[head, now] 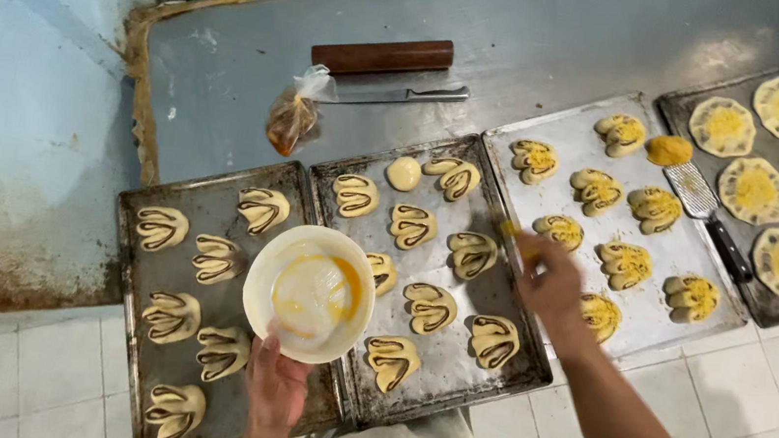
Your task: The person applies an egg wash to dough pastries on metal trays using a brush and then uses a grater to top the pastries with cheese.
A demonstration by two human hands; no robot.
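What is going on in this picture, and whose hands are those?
The picture comes from a camera worn on a person's head, looking down, so the two hands are that person's own. The left hand holds a white bowl with yellow liquid in it. The right hand holds something small and yellowish, too blurred to name, over the baking trays. On the trays lie shaped raw dough pieces with dark swirls. Behind them on the metal table are a wooden rolling pin, a knife and a small plastic bag.
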